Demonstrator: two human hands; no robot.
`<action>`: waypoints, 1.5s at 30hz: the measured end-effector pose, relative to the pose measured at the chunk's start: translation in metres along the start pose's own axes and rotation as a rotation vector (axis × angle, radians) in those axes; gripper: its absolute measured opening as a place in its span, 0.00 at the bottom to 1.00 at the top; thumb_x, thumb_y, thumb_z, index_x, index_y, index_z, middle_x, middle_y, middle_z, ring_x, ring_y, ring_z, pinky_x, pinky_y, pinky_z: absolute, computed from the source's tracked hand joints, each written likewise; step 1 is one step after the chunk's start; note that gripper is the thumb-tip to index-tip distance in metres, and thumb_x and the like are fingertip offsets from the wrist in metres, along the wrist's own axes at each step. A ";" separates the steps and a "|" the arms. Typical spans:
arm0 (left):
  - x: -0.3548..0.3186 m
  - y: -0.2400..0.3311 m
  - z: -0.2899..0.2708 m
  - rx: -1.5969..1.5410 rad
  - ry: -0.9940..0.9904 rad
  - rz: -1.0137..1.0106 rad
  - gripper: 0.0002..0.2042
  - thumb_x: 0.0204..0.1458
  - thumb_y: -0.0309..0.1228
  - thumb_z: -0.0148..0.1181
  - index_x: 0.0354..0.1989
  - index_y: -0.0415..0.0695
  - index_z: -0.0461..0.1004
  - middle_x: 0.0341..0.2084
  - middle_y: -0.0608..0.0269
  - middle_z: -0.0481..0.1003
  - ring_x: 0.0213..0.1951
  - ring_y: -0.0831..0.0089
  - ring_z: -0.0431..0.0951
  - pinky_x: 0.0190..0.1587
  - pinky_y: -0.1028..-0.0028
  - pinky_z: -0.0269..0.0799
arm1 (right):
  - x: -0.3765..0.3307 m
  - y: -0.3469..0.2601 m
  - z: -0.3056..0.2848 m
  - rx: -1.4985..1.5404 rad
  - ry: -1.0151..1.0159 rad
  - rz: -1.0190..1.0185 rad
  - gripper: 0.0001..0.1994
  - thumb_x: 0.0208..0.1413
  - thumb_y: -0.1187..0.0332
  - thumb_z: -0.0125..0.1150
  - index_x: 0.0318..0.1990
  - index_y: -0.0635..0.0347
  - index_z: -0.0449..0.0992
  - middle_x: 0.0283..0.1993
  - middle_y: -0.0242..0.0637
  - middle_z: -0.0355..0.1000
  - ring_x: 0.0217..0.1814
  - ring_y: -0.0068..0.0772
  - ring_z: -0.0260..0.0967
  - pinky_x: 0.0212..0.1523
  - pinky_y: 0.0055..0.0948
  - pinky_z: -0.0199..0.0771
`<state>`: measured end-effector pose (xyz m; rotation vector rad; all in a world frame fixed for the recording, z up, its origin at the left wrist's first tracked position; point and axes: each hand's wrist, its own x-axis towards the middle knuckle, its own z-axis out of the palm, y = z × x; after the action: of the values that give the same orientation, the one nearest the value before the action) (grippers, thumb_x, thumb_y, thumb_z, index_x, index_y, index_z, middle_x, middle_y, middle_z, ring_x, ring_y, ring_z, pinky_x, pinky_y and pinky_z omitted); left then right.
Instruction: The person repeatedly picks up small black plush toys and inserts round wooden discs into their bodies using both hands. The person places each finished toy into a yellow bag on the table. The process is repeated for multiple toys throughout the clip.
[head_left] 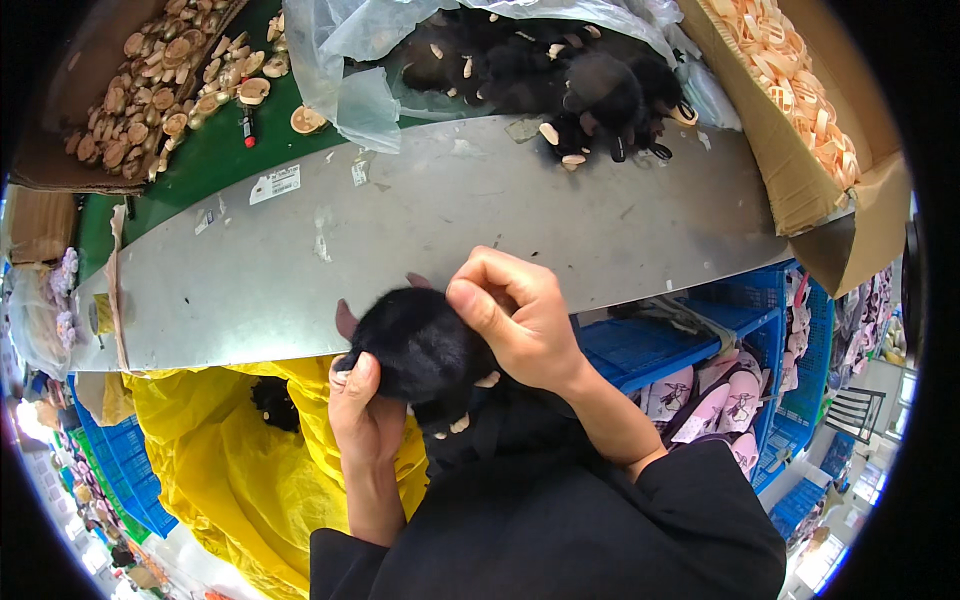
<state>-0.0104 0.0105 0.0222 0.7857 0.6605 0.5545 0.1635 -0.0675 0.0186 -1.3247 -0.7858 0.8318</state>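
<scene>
A black plush toy (425,345) with brownish-pink ears and small cream paws is held up at the near edge of the metal table. My left hand (360,410) grips it low on its left side, thumb in front. Against the toy's upper right side is my right hand (520,320), its thumb and curled forefinger pressed together. What that pinch holds, if anything, is too small or hidden to make out.
More black plush toys (600,90) lie in a clear plastic bag (365,110) at the back. Cardboard boxes hold small cream parts (165,60) at left and peach plastic pieces (800,90) at right. Below are a yellow bag (200,450) and blue crates (640,350).
</scene>
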 end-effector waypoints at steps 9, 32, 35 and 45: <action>-0.005 -0.005 0.034 0.122 0.133 0.145 0.27 0.51 0.24 0.70 0.59 0.32 0.69 0.55 0.50 0.75 0.54 0.63 0.78 0.64 0.66 0.67 | -0.020 0.004 0.006 0.497 -0.086 0.300 0.32 0.52 0.68 0.69 0.63 0.60 0.60 0.51 0.37 0.65 0.49 0.25 0.67 0.46 0.25 0.72; 0.012 -0.004 0.044 -0.087 0.211 0.168 0.15 0.59 0.23 0.61 0.53 0.31 0.73 0.51 0.50 0.77 0.52 0.58 0.79 0.59 0.64 0.72 | -0.047 -0.023 0.008 0.519 -0.018 0.068 0.15 0.67 0.79 0.49 0.58 0.66 0.59 0.46 0.43 0.70 0.44 0.30 0.77 0.47 0.30 0.83; 0.008 -0.003 0.039 -0.062 0.173 0.144 0.19 0.60 0.25 0.60 0.58 0.34 0.69 0.52 0.48 0.77 0.51 0.60 0.79 0.56 0.65 0.74 | -0.041 -0.032 0.001 0.286 -0.138 0.038 0.13 0.66 0.78 0.53 0.56 0.67 0.65 0.44 0.43 0.75 0.40 0.27 0.78 0.42 0.26 0.83; -0.008 0.007 0.045 -0.090 0.217 0.101 0.14 0.61 0.26 0.58 0.53 0.32 0.71 0.45 0.47 0.79 0.44 0.62 0.81 0.50 0.67 0.77 | -0.028 -0.028 0.002 0.180 -0.079 -0.004 0.10 0.62 0.76 0.61 0.49 0.65 0.75 0.39 0.38 0.80 0.35 0.22 0.78 0.34 0.18 0.76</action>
<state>0.0148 -0.0110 0.0539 0.6825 0.7926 0.7643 0.1496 -0.0926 0.0465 -1.1367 -0.7567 0.9343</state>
